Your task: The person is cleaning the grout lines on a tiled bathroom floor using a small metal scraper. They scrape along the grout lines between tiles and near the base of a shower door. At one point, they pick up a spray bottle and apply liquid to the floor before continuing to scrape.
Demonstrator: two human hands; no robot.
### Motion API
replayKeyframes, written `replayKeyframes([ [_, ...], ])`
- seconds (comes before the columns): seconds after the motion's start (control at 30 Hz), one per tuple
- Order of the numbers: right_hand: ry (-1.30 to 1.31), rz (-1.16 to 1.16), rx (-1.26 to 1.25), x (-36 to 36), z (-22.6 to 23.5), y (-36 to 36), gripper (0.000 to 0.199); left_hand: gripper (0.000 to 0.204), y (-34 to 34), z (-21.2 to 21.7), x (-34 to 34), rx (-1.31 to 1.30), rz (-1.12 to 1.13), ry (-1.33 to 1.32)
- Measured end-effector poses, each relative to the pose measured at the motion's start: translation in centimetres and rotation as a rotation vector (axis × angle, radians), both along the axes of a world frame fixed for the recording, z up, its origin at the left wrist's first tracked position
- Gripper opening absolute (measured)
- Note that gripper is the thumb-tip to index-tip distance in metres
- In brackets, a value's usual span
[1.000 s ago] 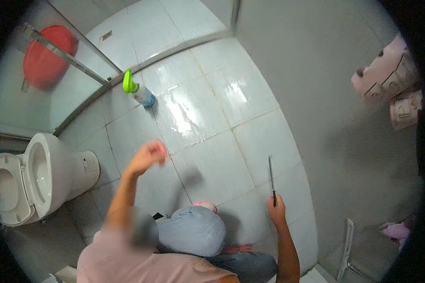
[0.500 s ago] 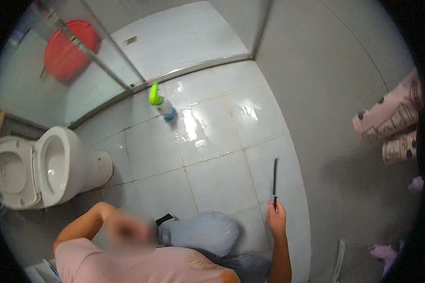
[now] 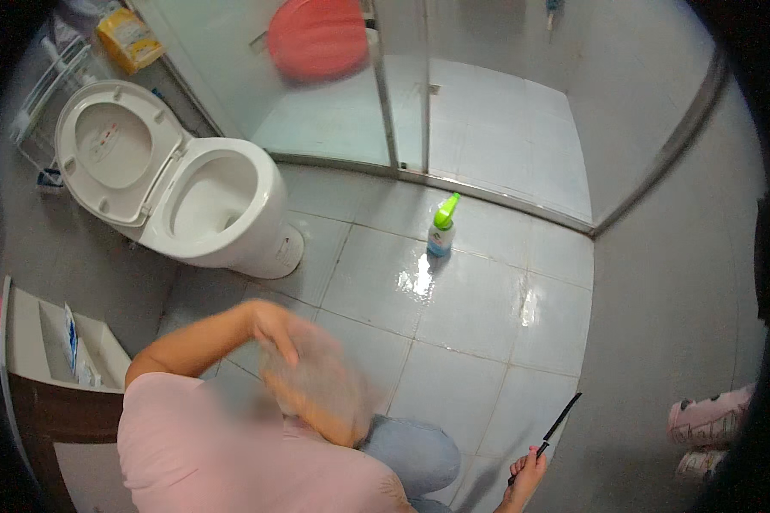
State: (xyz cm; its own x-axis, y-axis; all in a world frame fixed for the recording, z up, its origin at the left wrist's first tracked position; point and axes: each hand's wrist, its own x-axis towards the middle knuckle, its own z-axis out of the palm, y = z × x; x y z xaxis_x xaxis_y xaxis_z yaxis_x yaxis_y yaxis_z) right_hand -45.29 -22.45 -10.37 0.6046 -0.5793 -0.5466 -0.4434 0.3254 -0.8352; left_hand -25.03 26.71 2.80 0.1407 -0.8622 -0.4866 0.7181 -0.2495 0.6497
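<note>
My right hand (image 3: pixel 526 472), at the lower right above the floor tiles, is closed around the handle of a long, thin black tool (image 3: pixel 561 421). Its narrow dark length slants up and to the right; whether it is a blade or a brush does not show. My left hand (image 3: pixel 275 332) is bent down in front of my chest, its fingers smeared by motion. Below it is a blurred greyish and tan patch that I cannot make out. Beyond my hands, a spray bottle (image 3: pixel 441 235) with a bright green trigger head and blue liquid stands upright on the tiles.
A toilet (image 3: pixel 269 201) with its lid raised stands at the left. A metal-framed glass shower screen (image 3: pixel 393 111) and a low sill run behind the bottle; a red basin (image 3: pixel 318 38) shows beyond. An open cabinet drawer (image 3: pixel 34 342) is at the lower left. The tiles look wet.
My view has swung to the right-hand tilt, so the toilet and bottle sit further right. The black tool now slants instead of pointing straight up. My left hand has shifted and is blurred.
</note>
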Motion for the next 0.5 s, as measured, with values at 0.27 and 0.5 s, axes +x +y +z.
replayKeyframes([
  [0.27,-0.063,0.110,-0.055,3.5,3.9,1.6,0.009,0.069,16.6,8.3,-0.2,0.016,1.222,-0.410],
  [0.5,-0.098,0.130,-0.003,4.7,4.0,2.4,0.010,0.054,23.8,2.5,-1.7,0.349,1.526,-0.487],
])
